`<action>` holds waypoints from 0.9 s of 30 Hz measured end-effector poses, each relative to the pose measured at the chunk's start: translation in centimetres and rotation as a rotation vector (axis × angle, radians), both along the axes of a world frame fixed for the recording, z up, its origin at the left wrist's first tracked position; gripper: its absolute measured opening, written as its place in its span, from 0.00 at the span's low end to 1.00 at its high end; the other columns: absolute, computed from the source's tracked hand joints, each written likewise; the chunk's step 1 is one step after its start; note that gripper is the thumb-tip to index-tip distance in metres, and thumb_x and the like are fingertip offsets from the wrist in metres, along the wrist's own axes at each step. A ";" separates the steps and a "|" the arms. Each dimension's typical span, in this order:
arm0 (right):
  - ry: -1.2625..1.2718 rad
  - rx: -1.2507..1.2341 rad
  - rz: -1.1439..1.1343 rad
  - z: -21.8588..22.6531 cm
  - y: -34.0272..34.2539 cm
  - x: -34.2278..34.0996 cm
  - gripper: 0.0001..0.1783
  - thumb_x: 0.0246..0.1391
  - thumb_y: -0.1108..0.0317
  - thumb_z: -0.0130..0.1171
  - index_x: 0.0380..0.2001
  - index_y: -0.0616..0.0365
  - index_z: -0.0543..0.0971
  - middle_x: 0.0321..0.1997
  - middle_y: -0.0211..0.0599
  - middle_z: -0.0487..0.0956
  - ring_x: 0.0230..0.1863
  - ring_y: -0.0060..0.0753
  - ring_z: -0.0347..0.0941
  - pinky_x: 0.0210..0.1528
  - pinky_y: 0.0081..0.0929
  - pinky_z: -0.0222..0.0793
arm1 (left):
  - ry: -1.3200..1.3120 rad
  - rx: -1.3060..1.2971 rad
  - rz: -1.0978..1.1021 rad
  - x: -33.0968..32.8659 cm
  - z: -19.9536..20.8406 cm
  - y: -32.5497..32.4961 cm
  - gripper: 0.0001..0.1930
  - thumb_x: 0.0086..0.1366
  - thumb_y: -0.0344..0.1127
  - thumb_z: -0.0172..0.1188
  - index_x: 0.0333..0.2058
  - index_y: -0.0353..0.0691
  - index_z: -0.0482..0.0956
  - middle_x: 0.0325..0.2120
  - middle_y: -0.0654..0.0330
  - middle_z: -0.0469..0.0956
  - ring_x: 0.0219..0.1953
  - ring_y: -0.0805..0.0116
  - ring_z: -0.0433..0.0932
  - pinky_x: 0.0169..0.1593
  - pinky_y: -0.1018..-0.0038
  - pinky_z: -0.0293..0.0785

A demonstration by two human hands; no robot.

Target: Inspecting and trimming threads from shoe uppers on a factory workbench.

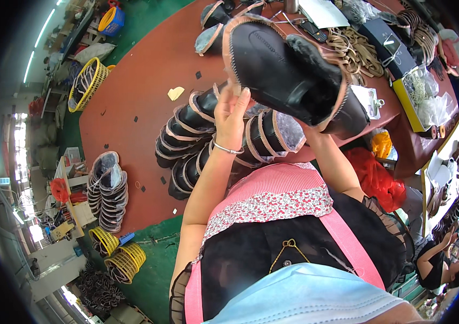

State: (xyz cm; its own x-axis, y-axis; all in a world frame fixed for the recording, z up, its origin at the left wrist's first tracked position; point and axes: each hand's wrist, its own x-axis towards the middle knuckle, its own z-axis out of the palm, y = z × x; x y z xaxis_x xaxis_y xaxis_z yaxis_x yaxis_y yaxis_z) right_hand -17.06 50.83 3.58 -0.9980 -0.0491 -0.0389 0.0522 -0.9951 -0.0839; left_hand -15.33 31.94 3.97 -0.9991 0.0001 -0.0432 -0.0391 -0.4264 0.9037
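Raised above the table is a black shoe upper (272, 59) with stitched, tan raw edges and grey fleece lining. My left hand (231, 116) grips its lower left edge, thumb in front. My right hand (314, 132) is beneath its lower right part; the fingers there are mostly hidden behind black leather. A second black upper (348, 116) shows just behind, at the right. Under my hands lie nested rows of black fleece-lined uppers (197, 116). One upper (283, 129) faces me with its grey lining, between my forearms.
The red-brown table (132, 108) carries a yellow scrap (175, 93), another stack of uppers (108, 189), tan straps (353, 51), a clipboard (367, 100) and a dark box (386, 46). Yellow baskets (124, 262) stand on the green floor. Another person (440, 262) is at far right.
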 end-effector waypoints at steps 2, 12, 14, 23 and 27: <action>-0.015 0.118 0.024 -0.4 0.0 0.0 0.28 0.69 0.49 0.48 0.60 0.60 0.74 0.57 0.46 0.80 0.55 0.45 0.79 0.62 0.45 0.73 | 0.068 -0.031 0.151 -0.5 1.8 0.5 0.09 0.68 0.27 0.63 0.45 0.34 0.77 0.39 0.64 0.81 0.42 0.75 0.78 0.53 0.75 0.73; -0.098 0.701 0.107 -4.0 1.3 1.1 0.27 0.69 0.49 0.49 0.60 0.59 0.74 0.57 0.45 0.80 0.54 0.43 0.79 0.60 0.43 0.75 | -0.137 -0.008 0.278 -3.6 0.0 -2.4 0.26 0.76 0.52 0.49 0.54 0.32 0.77 0.48 0.59 0.80 0.46 0.71 0.80 0.49 0.77 0.76; -0.143 0.621 0.116 -2.5 1.2 1.4 0.28 0.66 0.48 0.53 0.59 0.59 0.74 0.55 0.45 0.81 0.51 0.42 0.80 0.57 0.40 0.77 | -0.084 -0.042 0.257 -4.2 -2.6 -4.2 0.25 0.76 0.54 0.49 0.52 0.35 0.77 0.46 0.62 0.80 0.44 0.73 0.79 0.46 0.78 0.74; -0.082 0.794 -0.373 -5.3 1.0 -2.6 0.10 0.64 0.62 0.62 0.41 0.57 0.80 0.37 0.18 0.78 0.36 0.11 0.69 0.42 0.15 0.65 | 1.211 -1.239 0.184 4.9 3.1 0.2 0.08 0.64 0.36 0.64 0.36 0.36 0.82 0.36 0.57 0.79 0.37 0.58 0.77 0.45 0.68 0.73; -0.030 0.890 -0.564 -5.5 0.1 -2.7 0.15 0.68 0.57 0.57 0.42 0.59 0.81 0.38 0.22 0.79 0.39 0.13 0.71 0.44 0.15 0.66 | 0.967 -1.253 0.159 4.8 -1.2 2.4 0.28 0.53 0.42 0.77 0.47 0.36 0.75 0.39 0.54 0.77 0.38 0.53 0.78 0.43 0.64 0.75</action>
State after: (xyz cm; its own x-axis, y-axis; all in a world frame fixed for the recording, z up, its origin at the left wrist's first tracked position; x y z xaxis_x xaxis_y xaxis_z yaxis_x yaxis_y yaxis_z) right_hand -19.73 50.94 -1.91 -0.8655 0.4802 0.1426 -0.3850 -0.4556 -0.8026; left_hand -10.57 34.37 2.78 -0.6354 0.3516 0.6875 0.7035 0.6307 0.3276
